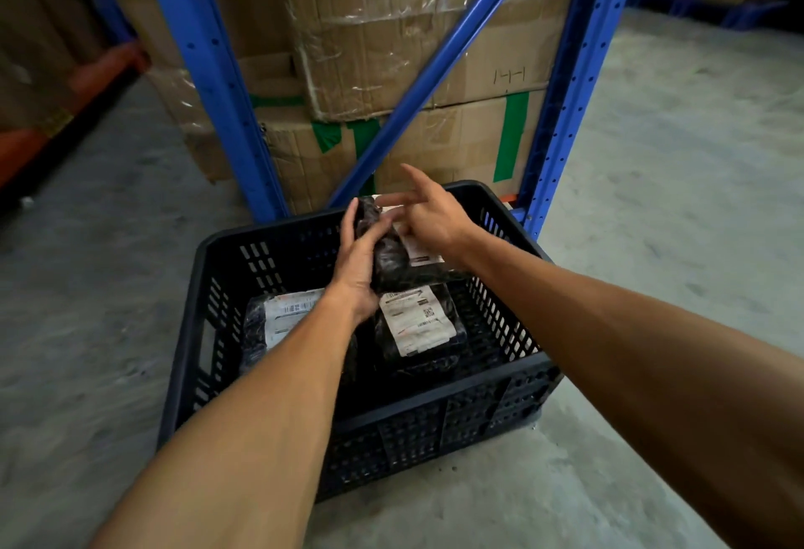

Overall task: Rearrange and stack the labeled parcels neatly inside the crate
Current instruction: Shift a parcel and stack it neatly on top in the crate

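Parcels were my concern: my left hand point(361, 263) clasped one black parcel point(391, 257) above the crate's point(435, 409) far side, right hand point(428, 218) spread loosely over its label, so I judged it best lowered flat, label up, onto the right-hand parcel point(420, 326).

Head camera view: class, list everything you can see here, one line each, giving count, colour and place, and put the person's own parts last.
Crate: one, black, perforated plastic, on the floor in front of the rack.
Held parcel: one, black wrap with a white label, raised above the crate's far side.
Left parcel: one, black with a white label, lying in the crate, partly behind the left forearm.
Right parcel: one, black with a white label, lying in the crate under the held one.
Rack: one, blue steel uprights and brace, behind the crate.
Cartons: several, brown, with green tape, stacked in the rack.
Floor: grey concrete.
Left hand: grip closed on the held parcel.
Right hand: on the held parcel's label, forefinger extended.
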